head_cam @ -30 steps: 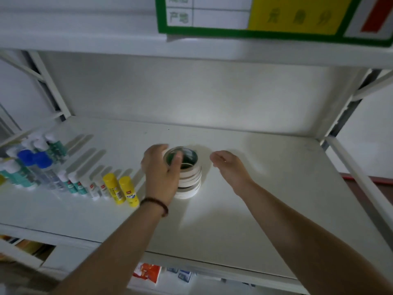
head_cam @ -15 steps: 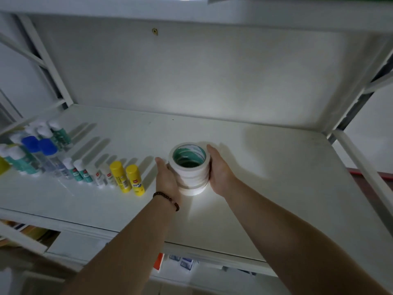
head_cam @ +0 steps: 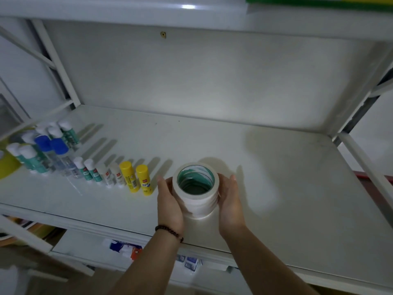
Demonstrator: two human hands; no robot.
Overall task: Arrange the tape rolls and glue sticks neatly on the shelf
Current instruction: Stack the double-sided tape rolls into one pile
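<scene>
Head view, only one available.

Stack of white tape rolls with green inner cores (head_cam: pixel 196 189) stands upright on the white metal shelf (head_cam: pixel 276 177), near the front edge, roughly centre. Several rolls, exact count unclear. Top roll's core is visible from above; the stack leans slightly, edges not flush.

Left hand (head_cam: pixel 169 202) is pressed flat against the stack's left side, fingers pointing toward the back wall. Right hand (head_cam: pixel 230 201) mirrors it on the right side. Both palms face inward, so the hands are clamped on the stack from opposite sides, stack between them. Dark beaded bracelet (head_cam: pixel 169 232) sits on the left wrist.

Left of the stack: two yellow glue sticks with yellow caps (head_cam: pixel 136 176), upright, side by side, the nearer one just beside the left hand but not touching. Further left in the same row: small white-capped glue sticks with teal and white labels (head_cam: pixel 96 171). Behind and further left: two blue-capped clear bottles (head_cam: pixel 52 152) and taller white-capped teal glue sticks (head_cam: pixel 29 158), grouped tight. A yellow object (head_cam: pixel 6 165) is cut off at the left frame edge, can't identify it.

Right half of the shelf is bare. Lighting is dim, with a bright patch on the back wall (head_cam: pixel 202 81). Lower shelf shows blurred red and blue packaging (head_cam: pixel 125 249), unreadable.
</scene>
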